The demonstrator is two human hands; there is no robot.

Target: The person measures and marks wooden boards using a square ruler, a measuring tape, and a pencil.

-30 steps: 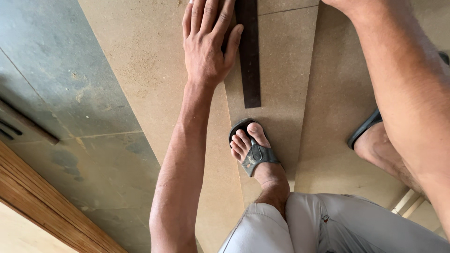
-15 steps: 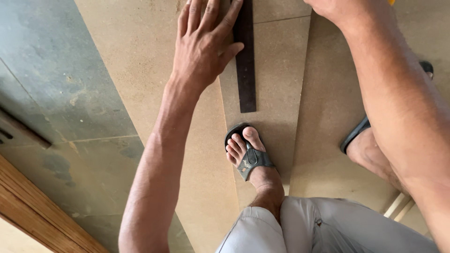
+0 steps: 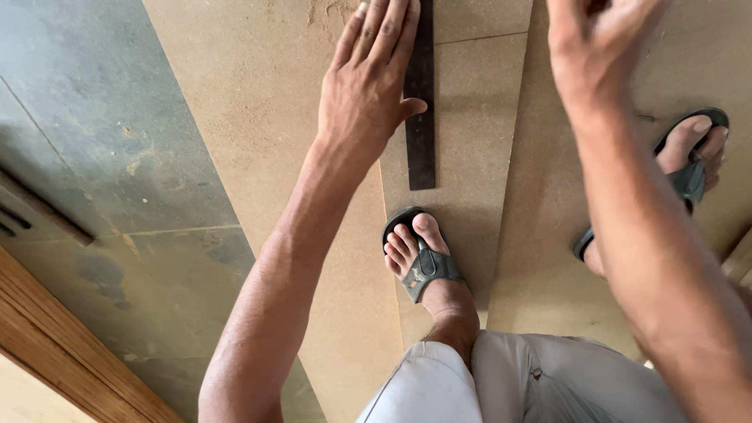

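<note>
Dark metal ruler pinned flat under open left hand; press evenly. Right hand grip unclear.

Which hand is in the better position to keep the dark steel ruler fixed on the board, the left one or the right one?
Left, most likely. The left hand lies flat on the fibreboard sheet, its fingers along the dark steel ruler. The right hand is raised above the board and touches nothing that shows.

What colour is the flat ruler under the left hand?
Dark brown, nearly black: the ruler, in the head view.
</note>
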